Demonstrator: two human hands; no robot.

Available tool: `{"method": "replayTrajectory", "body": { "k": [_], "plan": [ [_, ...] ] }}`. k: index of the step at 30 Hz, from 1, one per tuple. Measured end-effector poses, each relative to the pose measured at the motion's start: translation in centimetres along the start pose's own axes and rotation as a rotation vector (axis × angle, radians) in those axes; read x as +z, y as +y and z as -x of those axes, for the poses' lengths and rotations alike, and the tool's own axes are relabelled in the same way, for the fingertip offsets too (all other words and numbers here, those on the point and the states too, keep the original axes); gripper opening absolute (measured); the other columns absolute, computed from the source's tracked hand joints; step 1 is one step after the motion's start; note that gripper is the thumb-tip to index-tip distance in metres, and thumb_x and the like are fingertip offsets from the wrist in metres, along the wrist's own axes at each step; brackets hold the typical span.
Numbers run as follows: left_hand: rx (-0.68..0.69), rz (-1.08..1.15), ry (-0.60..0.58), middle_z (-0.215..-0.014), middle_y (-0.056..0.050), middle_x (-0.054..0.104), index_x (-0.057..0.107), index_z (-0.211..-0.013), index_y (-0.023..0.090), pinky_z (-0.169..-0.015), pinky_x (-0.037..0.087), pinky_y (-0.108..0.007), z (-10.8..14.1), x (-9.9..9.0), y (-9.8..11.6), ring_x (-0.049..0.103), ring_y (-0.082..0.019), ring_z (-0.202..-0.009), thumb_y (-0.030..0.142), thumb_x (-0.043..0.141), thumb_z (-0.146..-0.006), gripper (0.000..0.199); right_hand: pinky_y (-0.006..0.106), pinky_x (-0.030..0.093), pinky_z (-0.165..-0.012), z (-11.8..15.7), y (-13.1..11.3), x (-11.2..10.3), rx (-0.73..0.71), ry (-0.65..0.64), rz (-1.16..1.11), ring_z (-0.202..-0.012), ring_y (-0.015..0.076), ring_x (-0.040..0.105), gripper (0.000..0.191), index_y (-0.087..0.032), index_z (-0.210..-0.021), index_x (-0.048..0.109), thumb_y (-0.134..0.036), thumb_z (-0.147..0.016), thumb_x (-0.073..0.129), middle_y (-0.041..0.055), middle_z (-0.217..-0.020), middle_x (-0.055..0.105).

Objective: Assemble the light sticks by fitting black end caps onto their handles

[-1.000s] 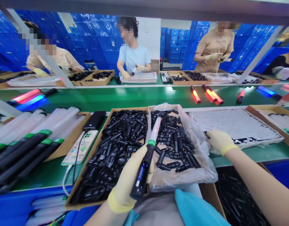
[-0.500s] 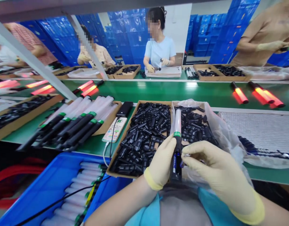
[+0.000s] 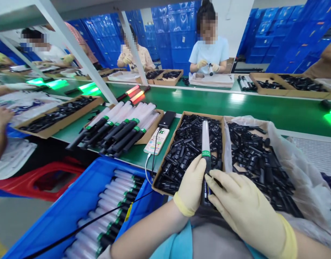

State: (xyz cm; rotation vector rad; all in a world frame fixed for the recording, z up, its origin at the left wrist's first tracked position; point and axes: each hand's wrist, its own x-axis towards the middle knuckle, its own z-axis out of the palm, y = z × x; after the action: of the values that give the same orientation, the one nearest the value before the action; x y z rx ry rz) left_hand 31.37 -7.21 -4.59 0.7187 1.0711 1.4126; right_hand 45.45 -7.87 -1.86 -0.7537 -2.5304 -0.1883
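The left grip (image 3: pixel 191 181) is clasping the light stick (image 3: pixel 205 153) round its handle (image 3: pixel 208 163), the tube (image 3: pixel 205 136) pointing over the cardboard box (image 3: pixel 158 190); the right grip (image 3: pixel 241 201) is bending loosely against the handle, whether holding anything I cannot tell; uneven pressing may be risking a dislodged battery (image 3: pixel 205 190).

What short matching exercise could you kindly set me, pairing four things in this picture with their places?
Things
1. The held stick
2. The phone
3. The blue crate
4. The plastic sheet

Places
A. Below bench level, with rows of white-tubed sticks inside
B. Under and around the black parts on the right
C. In the left hand, with the right hand at its black handle
D. On the green bench, a white cable plugged in

Right pairs: 1-C, 2-D, 3-A, 4-B.
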Motion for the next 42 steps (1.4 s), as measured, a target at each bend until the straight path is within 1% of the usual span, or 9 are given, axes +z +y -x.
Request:
{"method": "replayTrajectory", "body": {
  "k": [7,13,17,21,24,28,32,35,42],
  "plan": [
    [0.048,0.076,0.121,-0.08,-0.003,0.066,0.066,-0.087,0.015,-0.067,0.048,-0.02,-0.4,-4.1,2.7,0.058,-0.011,-0.069,0.045,0.061,-0.088,0.03,0.036,0.044,-0.101,-4.1,3.1,1.5,-0.005,0.017,-0.343,-0.121,0.0207,0.049,0.031,-0.017,-0.122,0.061,-0.02,-0.098,0.042,0.0099,-0.135,0.052],
    [0.062,0.183,0.302,-0.055,0.002,0.053,0.055,-0.075,0.016,-0.041,0.032,-0.016,-1.2,-7.9,4.8,0.043,-0.007,-0.043,0.053,0.066,-0.08,0.038,0.036,0.045,-0.086,-8.8,5.5,7.8,-0.138,-0.417,-0.24,-0.095,0.021,0.058,0.021,-0.017,-0.094,0.069,-0.009,-0.089,0.05,0.0084,-0.1,0.066],
    [0.05,0.169,0.284,-0.055,0.002,0.053,0.054,-0.075,0.016,-0.04,0.033,-0.016,-0.7,-7.9,4.4,0.044,-0.006,-0.043,0.051,0.066,-0.081,0.038,0.036,0.044,-0.083,-9.2,4.1,9.9,-0.158,-0.473,-0.304,-0.089,0.0219,0.059,0.015,-0.014,-0.079,0.066,-0.005,-0.082,0.056,0.0099,-0.086,0.065],
    [0.012,0.111,0.217,-0.055,0.002,0.053,0.052,-0.075,0.016,-0.038,0.033,-0.016,-0.4,-7.1,3.5,0.043,-0.006,-0.041,0.052,0.058,-0.086,0.038,0.036,0.048,-0.085,-8.0,5.0,8.2,0.046,-0.383,-0.416,-0.091,0.0195,0.061,0.019,-0.013,-0.1,0.065,-0.014,-0.091,0.049,0.0099,-0.095,0.065],
    [-0.033,0.103,0.124,-0.055,0.002,0.053,0.053,-0.075,0.016,-0.038,0.033,-0.017,-0.4,-6.2,2.8,0.044,-0.007,-0.041,0.054,0.055,-0.088,0.04,0.029,0.054,-0.066,-6.6,6.0,5.9,0.294,-0.294,-0.719,-0.08,0.015,0.063,0.036,-0.015,-0.13,0.05,-0.028,-0.098,0.041,0.0072,-0.099,0.063],
    [-0.061,0.162,0.039,-0.057,0.003,0.054,0.055,-0.084,0.017,-0.04,0.035,-0.017,-0.6,-4.3,2.2,0.046,-0.008,-0.044,0.055,0.062,-0.084,0.038,0.024,0.051,-0.056,-5.0,5.7,4.0,0.671,-0.156,-1.407,-0.074,0.014,0.062,0.04,-0.018,-0.118,0.056,-0.038,-0.085,0.064,0.0034,-0.09,0.061],
    [-0.081,0.157,0.026,-0.057,0.002,0.056,0.059,-0.086,0.015,-0.043,0.038,-0.018,-0.5,-2.7,2.2,0.049,-0.009,-0.046,0.057,0.069,-0.077,0.044,0.025,0.052,-0.061,-4.4,4.8,3.2,0.762,-0.081,-1.542,-0.079,0.0147,0.063,0.033,-0.02,-0.108,0.056,-0.038,-0.082,0.068,0.0022,-0.089,0.062],
    [-0.081,0.126,0.021,-0.057,0.001,0.056,0.059,-0.084,0.015,-0.041,0.037,-0.018,-0.5,-2.7,2.7,0.048,-0.009,-0.044,0.058,0.068,-0.077,0.044,0.027,0.053,-0.064,-3.1,6.2,2.0,0.751,-0.046,-1.322,-0.082,0.0166,0.064,0.032,-0.021,-0.111,0.057,-0.04,-0.086,0.062,0.0041,-0.097,0.065],
    [0.058,0.049,0.205,-0.054,0.0,0.055,0.057,-0.066,0.014,-0.034,0.031,-0.016,-1.4,-5.3,4.5,0.044,-0.007,-0.039,0.056,0.061,-0.082,0.045,0.047,0.046,-0.094,1.3,12.1,0.5,0.493,-0.234,-0.098,-0.099,0.0291,0.063,0.031,-0.019,-0.107,0.071,-0.031,-0.087,0.051,0.0104,-0.107,0.069]
  ]
}}
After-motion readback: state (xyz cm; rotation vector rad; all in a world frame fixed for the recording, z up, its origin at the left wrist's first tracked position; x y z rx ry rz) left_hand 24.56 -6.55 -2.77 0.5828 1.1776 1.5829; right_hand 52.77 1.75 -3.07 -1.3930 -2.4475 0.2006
